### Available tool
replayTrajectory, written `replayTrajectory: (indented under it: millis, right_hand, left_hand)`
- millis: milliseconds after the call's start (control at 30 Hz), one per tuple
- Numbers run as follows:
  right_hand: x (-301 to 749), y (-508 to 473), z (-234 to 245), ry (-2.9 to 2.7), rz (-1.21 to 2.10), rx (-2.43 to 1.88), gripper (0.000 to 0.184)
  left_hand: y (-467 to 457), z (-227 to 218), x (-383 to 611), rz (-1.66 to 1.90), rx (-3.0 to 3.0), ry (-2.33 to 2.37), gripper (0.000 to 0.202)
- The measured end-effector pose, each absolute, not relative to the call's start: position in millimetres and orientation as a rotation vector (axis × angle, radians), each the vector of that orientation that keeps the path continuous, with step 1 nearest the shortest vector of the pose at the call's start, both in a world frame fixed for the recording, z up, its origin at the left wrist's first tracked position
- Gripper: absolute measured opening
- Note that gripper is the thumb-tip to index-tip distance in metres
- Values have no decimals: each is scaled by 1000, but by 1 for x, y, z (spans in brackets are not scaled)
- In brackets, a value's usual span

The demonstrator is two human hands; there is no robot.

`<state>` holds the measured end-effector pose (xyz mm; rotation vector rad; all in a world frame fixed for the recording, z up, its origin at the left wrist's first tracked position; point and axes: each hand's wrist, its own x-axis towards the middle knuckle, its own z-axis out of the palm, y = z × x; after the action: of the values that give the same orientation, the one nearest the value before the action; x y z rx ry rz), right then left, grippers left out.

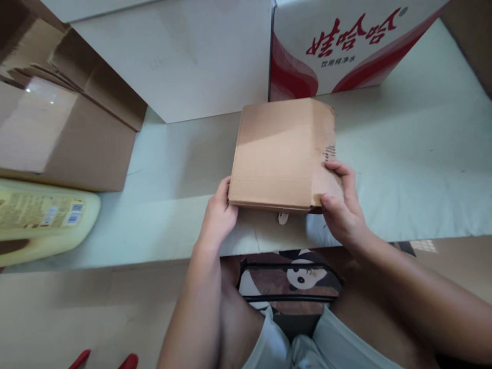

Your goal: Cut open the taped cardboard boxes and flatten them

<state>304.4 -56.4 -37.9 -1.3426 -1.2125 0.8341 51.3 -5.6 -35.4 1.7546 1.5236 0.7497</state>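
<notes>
A flat brown cardboard box (279,154) lies on a pale padded surface (403,169) in front of me. My left hand (218,215) grips its near left corner, fingers curled under the edge. My right hand (342,205) holds the near right corner, thumb on the front edge and fingers lying over the torn right flap. A small white tab (283,218) shows just below the box's front edge.
A white carton with red print (346,46) and a plain white box (184,61) stand behind. Brown cartons (69,128) and a yellow jug (42,220) are at the left. A panda-patterned stool (303,279) shows between my knees.
</notes>
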Motion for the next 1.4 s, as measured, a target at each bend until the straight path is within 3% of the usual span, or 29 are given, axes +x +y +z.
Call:
replayTrajectory:
  millis: [1400]
  right_hand:
    - [308, -62, -38, -1318, 788, -1352, 66]
  left_hand:
    - [-10, -32, 53, 705, 1719, 1564, 46]
